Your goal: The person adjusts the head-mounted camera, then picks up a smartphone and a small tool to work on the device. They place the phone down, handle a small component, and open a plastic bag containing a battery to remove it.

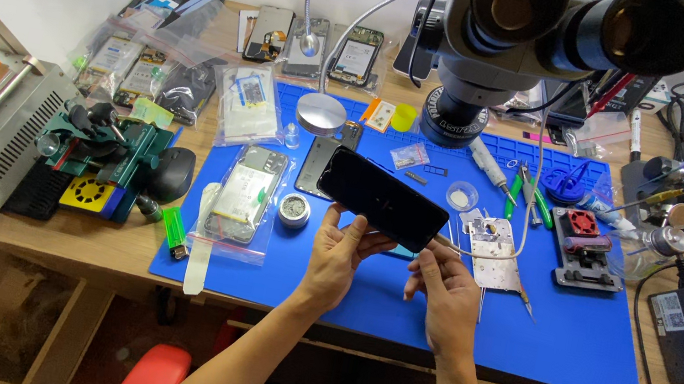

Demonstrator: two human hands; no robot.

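Left hand (338, 256): fingers closed under black glossy rectangular smartphone (383, 199), held tilted above blue rubber work mat (576, 342). Right hand (448, 291): pinching thin metal tool (447, 242) (tip at phone's edge).

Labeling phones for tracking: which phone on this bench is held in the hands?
The black phone, dark screen up, held above the blue mat by the left hand. The others lie on the bench, some bagged.

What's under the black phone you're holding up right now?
Below the black phone lies the blue mat. A teal sliver peeks out beneath its lower edge, between the left hand and right hand; the rest is covered.
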